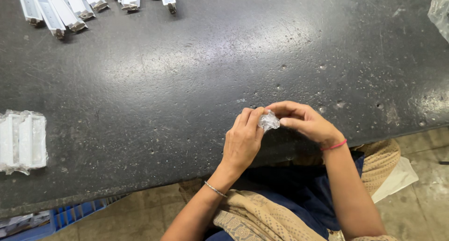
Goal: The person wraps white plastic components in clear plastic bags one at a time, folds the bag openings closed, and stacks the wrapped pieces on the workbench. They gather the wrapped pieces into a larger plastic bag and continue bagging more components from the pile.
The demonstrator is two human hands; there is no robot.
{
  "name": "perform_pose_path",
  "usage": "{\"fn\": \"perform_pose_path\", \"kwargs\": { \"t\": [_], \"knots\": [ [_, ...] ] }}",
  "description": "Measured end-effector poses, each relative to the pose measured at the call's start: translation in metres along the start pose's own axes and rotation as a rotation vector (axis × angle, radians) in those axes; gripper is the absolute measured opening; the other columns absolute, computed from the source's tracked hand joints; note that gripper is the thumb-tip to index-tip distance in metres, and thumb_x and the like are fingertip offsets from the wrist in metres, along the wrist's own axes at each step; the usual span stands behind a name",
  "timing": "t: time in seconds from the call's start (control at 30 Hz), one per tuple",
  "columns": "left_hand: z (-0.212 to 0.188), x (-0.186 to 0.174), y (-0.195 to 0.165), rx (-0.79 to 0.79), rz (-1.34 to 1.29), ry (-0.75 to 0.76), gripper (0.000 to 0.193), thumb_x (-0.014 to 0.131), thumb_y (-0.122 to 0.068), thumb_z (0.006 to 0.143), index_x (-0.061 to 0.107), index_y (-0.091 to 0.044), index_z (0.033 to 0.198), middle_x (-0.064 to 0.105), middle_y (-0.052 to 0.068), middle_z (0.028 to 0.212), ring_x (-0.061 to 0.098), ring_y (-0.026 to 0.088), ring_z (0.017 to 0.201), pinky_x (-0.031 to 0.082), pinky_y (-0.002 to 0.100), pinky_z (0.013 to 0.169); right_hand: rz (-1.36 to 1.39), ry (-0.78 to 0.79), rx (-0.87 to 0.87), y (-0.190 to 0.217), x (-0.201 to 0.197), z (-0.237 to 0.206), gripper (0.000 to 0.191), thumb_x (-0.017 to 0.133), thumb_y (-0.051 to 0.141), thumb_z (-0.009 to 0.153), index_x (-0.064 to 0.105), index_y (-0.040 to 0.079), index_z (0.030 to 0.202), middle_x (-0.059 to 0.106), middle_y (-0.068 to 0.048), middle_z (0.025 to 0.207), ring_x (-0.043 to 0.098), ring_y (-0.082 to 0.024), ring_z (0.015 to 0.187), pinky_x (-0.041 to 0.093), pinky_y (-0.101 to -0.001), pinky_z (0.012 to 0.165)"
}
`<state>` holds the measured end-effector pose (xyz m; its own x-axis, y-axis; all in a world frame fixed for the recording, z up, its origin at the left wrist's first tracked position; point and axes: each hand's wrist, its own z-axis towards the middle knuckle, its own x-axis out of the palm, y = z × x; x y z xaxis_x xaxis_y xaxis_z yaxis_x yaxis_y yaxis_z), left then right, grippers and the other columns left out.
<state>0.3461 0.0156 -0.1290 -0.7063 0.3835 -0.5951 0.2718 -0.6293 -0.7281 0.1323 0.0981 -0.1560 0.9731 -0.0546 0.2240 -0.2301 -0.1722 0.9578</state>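
**Both hands pinch a crumpled clear wrapper at the bench's near edge**

The left hand (242, 140) and right hand (306, 121) meet fingertip to fingertip, clamped on a small crumpled clear wrapper (269, 121) between them, just above the bench (187, 82) near its front edge. White wrapped parts (22, 142) lie by the left edge; white strips (70, 7) line the far-left corner.

The dark grey, pale-speckled stone tabletop (187, 82) is showing a whitish sheen. The small crumpled clear plastic wrapper (269, 121) is glinting silvery-white. White plastic rectangular parts (56, 9) are lying with grey metal ends. A thin red thread band (333, 146) is circling one wrist, a slim silver bangle (214, 189) the other. The beige patterned scarf (252, 217) is lying over dark blue cloth (299, 194). A blue plastic crate (75, 215) is showing below.
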Motion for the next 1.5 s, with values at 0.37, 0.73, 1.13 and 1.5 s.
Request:
{"fn": "perform_pose_path", "kwargs": {
  "t": [0.37,0.73,1.13,1.5],
  "knots": [
    [-0.005,0.006,0.001,0.05,-0.008,-0.012,0.041,0.066,-0.004,0.09,0.058,-0.014,0.129,0.06,0.008,0.109,0.067,0.03,0.096,0.057,0.043,0.075,-0.176,-0.19,-0.065,-0.016,0.012,0.003,0.027,0.069,0.007,0.094,0.072,-0.001,0.119,0.076,-0.008,0.112,0.071,-0.014,0.104,0.057,-0.0303,0.094],
    [-0.007,0.01,0.005,0.038,0.048,-0.005,0.047,0.066,-0.002,0.089,0.057,-0.019,0.132,0.059,0.009,0.11,0.067,0.031,0.091,0.057,0.044,0.07,-0.219,-0.273,-0.154,-0.021,0.029,0.013,0.018,0.059,0.005,0.101,0.063,-0.001,0.118,0.07,-0.005,0.109,0.066,-0.009,0.1,0.055,-0.0243,0.087],
    [-0.002,0.007,-0.004,-0.05,0.085,0.026,0.035,0.068,-0.013,0.092,0.059,-0.017,0.126,0.058,0.007,0.103,0.065,0.029,0.091,0.056,0.044,0.069,-0.166,-0.203,-0.107,-0.008,0.024,0.001,0.029,0.06,0.008,0.096,0.066,0.0,0.123,0.071,-0.004,0.115,0.066,-0.01,0.107,0.053,-0.0261,0.095],
    [-0.011,0.01,0.004,0.018,-0.023,-0.06,0.033,0.066,-0.004,0.094,0.055,-0.011,0.124,0.061,0.009,0.112,0.067,0.031,0.096,0.056,0.044,0.073,-0.231,-0.239,-0.113,-0.006,0.032,0.005,0.019,0.064,0.006,0.099,0.066,0.0,0.117,0.072,-0.004,0.108,0.068,-0.009,0.099,0.056,-0.0254,0.088]
  ]
}}
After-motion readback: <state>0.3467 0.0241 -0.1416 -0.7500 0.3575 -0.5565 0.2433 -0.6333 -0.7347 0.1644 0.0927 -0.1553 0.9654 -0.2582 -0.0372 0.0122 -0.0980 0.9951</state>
